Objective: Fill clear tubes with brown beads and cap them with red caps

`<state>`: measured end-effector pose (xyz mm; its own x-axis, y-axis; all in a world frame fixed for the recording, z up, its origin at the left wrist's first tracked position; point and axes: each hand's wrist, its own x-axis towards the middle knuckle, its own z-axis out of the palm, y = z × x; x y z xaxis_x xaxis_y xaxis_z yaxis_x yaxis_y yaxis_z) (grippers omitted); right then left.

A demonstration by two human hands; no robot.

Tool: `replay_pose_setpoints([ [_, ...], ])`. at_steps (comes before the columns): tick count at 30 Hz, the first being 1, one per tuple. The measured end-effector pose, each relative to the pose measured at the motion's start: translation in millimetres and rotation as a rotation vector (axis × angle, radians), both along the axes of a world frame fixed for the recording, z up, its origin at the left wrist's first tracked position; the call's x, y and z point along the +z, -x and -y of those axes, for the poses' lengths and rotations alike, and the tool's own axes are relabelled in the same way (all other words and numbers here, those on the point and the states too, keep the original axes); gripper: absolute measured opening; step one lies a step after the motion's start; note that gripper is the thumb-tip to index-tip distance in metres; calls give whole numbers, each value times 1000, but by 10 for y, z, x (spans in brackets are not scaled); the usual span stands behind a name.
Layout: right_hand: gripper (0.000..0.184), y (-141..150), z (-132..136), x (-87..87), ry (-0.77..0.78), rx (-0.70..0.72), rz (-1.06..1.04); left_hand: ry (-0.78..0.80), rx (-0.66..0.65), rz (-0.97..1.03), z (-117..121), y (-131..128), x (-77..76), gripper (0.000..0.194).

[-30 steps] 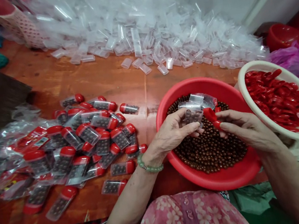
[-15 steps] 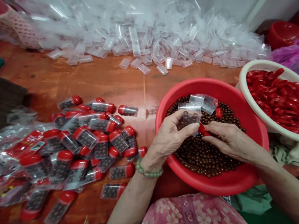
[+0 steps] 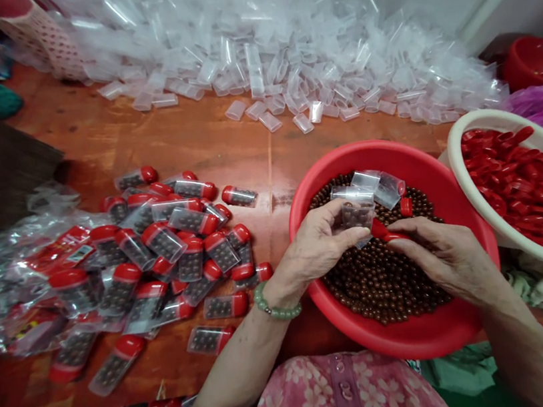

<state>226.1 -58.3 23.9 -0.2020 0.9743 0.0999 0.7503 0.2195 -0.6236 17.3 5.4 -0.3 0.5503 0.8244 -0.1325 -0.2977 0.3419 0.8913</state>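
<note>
Over the red basin [image 3: 299, 220] of shiny brown balls [image 3: 388, 281], my left hand [image 3: 315, 244] grips a clear plastic case [image 3: 357, 208] between thumb and fingers. Brown balls show inside the case. My right hand [image 3: 440, 254] pinches a small red plastic piece [image 3: 380, 228] right at the case's near right end; its exact shape is partly hidden by the fingers. Behind the hands, clear empty tubes [image 3: 385, 189] and a red cap [image 3: 406, 207] lie on the balls.
Filled red-capped cases [image 3: 163, 242] are heaped at left beside a crumpled clear bag [image 3: 2, 268]. Many clear sleeves [image 3: 285, 87] pile along the back wall. A white basin [image 3: 467, 196] of red caps [image 3: 521, 182] stands against the red basin's right side.
The view has shifted slightly, so everything sits a little further right. My right hand has drawn back slightly from the case, showing more of the red piece. Both grips remain.
</note>
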Motion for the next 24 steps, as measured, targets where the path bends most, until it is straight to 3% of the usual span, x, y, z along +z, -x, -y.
replay_pose_setpoints([
  [8, 14, -126, 94, -37, -42, -206, -138, 153, -22, 129, 10, -14, 3, 39],
  [13, 16, -170, 126, -107, -73, -270, -138, 158, -41, 174, 15, -19, -32, 44],
  [19, 15, -151, 156, -18, -149, -211, -39, 127, -69, 170, 4, 6, -69, 48],
  [24, 16, -143, 170, 74, -84, -74, 20, 91, -91, 104, -2, 11, -49, 47],
])
